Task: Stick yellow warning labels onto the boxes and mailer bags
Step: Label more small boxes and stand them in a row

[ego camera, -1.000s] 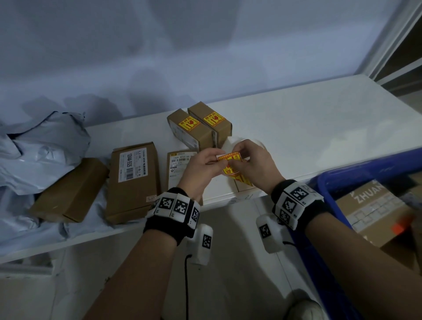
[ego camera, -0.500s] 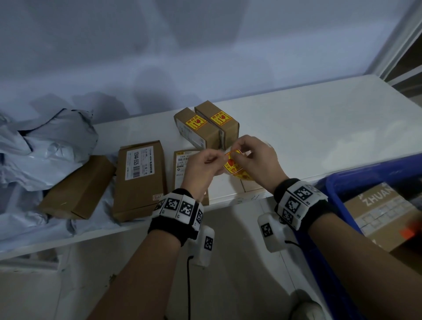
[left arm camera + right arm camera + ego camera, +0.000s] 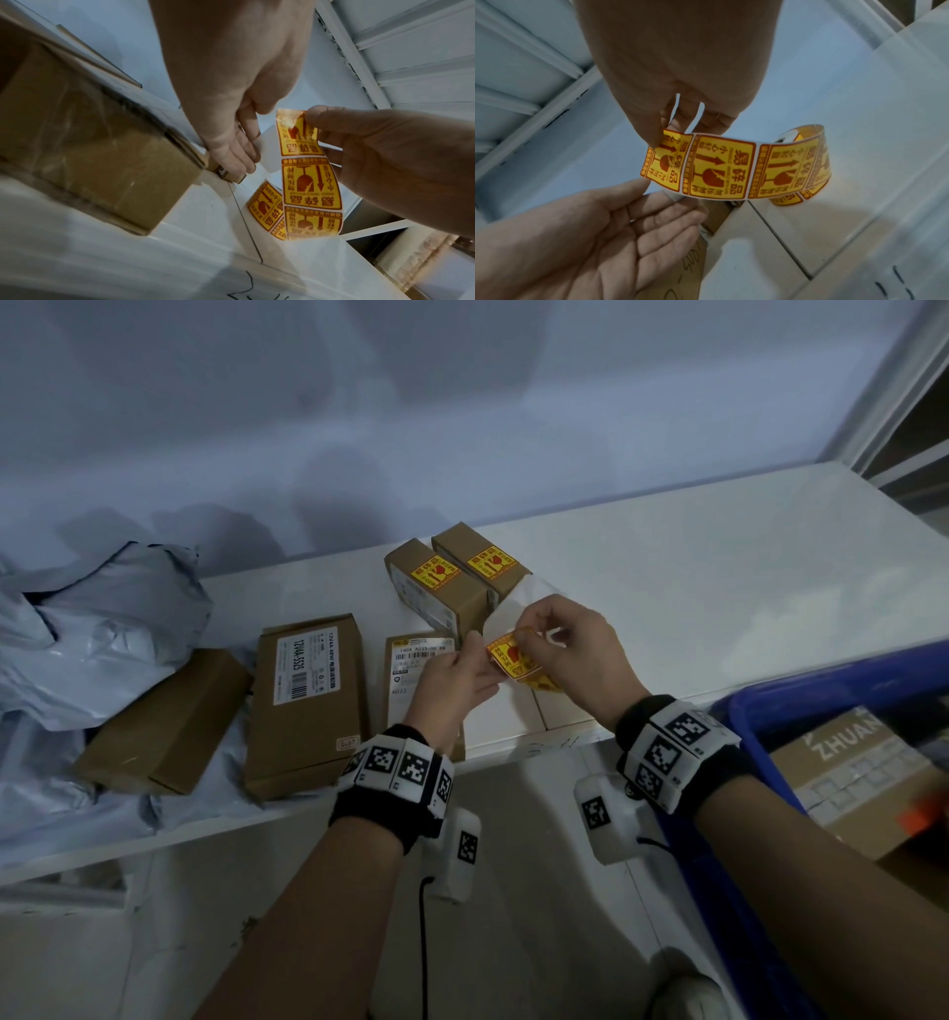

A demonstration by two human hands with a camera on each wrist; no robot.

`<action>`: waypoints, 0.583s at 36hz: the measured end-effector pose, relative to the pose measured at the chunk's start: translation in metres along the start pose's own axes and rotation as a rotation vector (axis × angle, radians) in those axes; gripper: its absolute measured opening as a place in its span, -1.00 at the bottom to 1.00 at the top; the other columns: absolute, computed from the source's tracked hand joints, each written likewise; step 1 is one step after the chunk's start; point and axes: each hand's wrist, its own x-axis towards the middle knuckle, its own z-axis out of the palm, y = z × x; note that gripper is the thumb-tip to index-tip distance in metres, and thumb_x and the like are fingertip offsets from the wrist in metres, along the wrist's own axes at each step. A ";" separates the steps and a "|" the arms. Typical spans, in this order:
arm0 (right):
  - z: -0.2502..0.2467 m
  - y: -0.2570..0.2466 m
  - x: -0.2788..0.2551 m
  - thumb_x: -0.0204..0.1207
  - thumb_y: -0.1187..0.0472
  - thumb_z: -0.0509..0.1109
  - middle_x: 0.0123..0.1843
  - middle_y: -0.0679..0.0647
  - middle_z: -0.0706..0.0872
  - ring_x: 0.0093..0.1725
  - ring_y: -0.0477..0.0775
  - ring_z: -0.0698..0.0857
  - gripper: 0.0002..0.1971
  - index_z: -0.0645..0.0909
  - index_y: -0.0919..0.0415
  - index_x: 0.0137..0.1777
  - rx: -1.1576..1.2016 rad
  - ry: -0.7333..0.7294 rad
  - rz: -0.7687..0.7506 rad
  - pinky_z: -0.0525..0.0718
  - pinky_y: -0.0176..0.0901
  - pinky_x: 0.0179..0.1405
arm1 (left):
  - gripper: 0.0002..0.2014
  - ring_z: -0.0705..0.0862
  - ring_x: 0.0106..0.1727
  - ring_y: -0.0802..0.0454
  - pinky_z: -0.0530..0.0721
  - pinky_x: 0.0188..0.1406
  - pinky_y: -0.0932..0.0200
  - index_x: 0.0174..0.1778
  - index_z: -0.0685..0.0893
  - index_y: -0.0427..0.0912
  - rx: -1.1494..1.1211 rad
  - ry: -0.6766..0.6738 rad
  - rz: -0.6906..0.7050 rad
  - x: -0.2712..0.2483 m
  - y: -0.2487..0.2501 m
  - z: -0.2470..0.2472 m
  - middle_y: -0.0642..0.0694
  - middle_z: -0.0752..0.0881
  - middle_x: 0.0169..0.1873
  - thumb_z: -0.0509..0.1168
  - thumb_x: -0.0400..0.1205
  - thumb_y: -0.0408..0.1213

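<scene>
A strip of yellow warning labels (image 3: pixel 513 660) hangs between my hands above the table's front edge. My right hand (image 3: pixel 534 639) pinches the end label (image 3: pixel 664 158) between thumb and fingers. My left hand (image 3: pixel 475 660) holds the white backing paper (image 3: pixel 267 150) at the same end, thumb against its edge, fingers fairly straight beneath. The strip runs down to a roll (image 3: pixel 805 132) on the table. Two small boxes (image 3: pixel 441 593) behind my hands carry yellow labels. A box with a white shipping label (image 3: pixel 411 660) lies under my left hand.
A long flat box (image 3: pixel 308 706) and a plain box (image 3: pixel 164 721) lie to the left, among grey mailer bags (image 3: pixel 92 629). A blue crate (image 3: pixel 750 711) with a printed carton (image 3: pixel 847 762) stands at the right. The white table (image 3: pixel 719 582) ends at a wall.
Both hands have shifted slightly with the strip. The end label, held flat between the hands a second ago, now curls away from the backing in my right hand.
</scene>
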 end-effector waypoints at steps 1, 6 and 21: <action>-0.001 -0.001 0.000 0.55 0.26 0.43 -0.17 -0.20 0.70 -0.10 -0.26 0.64 -0.89 0.63 0.02 -0.14 0.021 0.015 0.007 0.57 -0.31 -0.02 | -0.49 0.76 0.22 -0.02 0.66 0.35 0.11 0.31 0.66 -0.33 -0.007 -0.001 -0.003 0.000 0.000 0.001 -0.26 0.79 0.16 0.00 0.83 0.02; -0.007 -0.008 0.000 0.47 0.13 0.42 -0.15 -0.07 0.76 -0.07 0.05 0.76 -0.97 0.63 -0.04 -0.15 0.114 0.070 0.061 0.74 0.21 0.05 | -0.42 0.70 0.31 -0.11 0.60 0.44 0.07 0.47 0.52 -0.42 -0.004 0.007 -0.013 -0.002 0.002 0.002 -0.35 0.71 0.27 -0.01 0.82 0.04; -0.016 -0.033 0.003 0.55 0.33 0.45 -0.07 0.12 0.73 -0.25 0.04 0.74 -0.86 0.52 0.16 -0.10 0.335 0.186 0.074 0.67 -0.23 -0.37 | -0.35 0.61 0.41 -0.07 0.51 0.49 0.12 0.51 0.50 -0.39 -0.022 -0.032 -0.062 -0.005 0.004 0.005 -0.27 0.62 0.43 -0.06 0.81 0.12</action>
